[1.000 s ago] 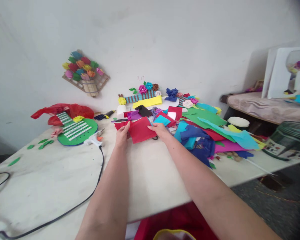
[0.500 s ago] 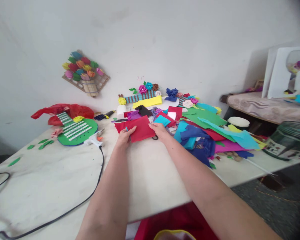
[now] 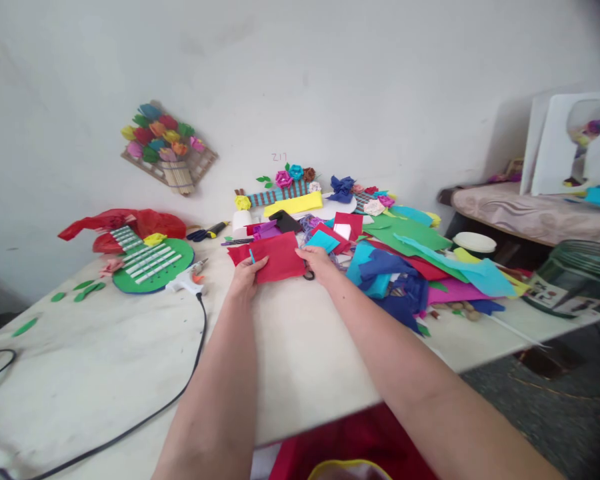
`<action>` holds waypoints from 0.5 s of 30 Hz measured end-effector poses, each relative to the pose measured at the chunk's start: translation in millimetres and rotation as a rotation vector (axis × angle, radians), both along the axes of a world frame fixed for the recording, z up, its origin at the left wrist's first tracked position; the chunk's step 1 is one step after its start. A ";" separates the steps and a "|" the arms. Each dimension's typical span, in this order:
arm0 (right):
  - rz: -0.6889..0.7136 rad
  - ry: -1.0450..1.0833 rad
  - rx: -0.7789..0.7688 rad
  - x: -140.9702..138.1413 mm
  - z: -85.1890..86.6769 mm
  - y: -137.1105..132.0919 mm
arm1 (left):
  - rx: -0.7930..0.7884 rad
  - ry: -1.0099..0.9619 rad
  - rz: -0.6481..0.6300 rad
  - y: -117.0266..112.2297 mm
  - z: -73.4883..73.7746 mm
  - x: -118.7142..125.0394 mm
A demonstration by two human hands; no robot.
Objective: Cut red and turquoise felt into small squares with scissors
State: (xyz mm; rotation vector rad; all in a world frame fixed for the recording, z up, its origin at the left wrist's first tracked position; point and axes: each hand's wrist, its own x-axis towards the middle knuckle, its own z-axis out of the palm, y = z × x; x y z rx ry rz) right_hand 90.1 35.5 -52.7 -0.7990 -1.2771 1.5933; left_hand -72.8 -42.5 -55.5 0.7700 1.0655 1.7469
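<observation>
A red sheet of paper (image 3: 279, 258) lies on the white table (image 3: 300, 360) in front of me. My left hand (image 3: 247, 277) pinches its left edge, thumb on top. My right hand (image 3: 319, 262) holds its right edge, fingers closed on the sheet. A thin blue stick (image 3: 252, 257) shows against the red paper by my left thumb. Black scissors handles (image 3: 309, 274) peek out under my right hand.
A heap of coloured paper sheets (image 3: 415, 263) covers the table's right side. A white glue gun (image 3: 186, 281) with a black cord (image 3: 145, 417) lies to the left, beside a green round craft piece (image 3: 153, 260) and a red plastic bag (image 3: 123, 223). Paper flower crafts (image 3: 290, 187) line the wall.
The red sheet has been flattened and drawn together between both hands; my left thumb now lies over its left edge. The view shifted slightly.
</observation>
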 end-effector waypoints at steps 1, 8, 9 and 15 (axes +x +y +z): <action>0.004 0.005 -0.021 0.0 0.6 0.3 | -0.003 -0.005 0.007 -0.2 0.6 -0.1; 0.064 0.043 -0.086 -0.8 -2.0 6.6 | -0.007 -0.008 0.003 3.6 -3.4 -4.6; 0.054 0.038 -0.064 -1.1 -3.4 6.8 | -0.005 -0.009 0.002 3.7 -3.8 -4.7; 0.017 -0.064 0.123 -1.7 -9.0 5.1 | -0.006 -0.014 0.002 3.4 -4.0 -3.9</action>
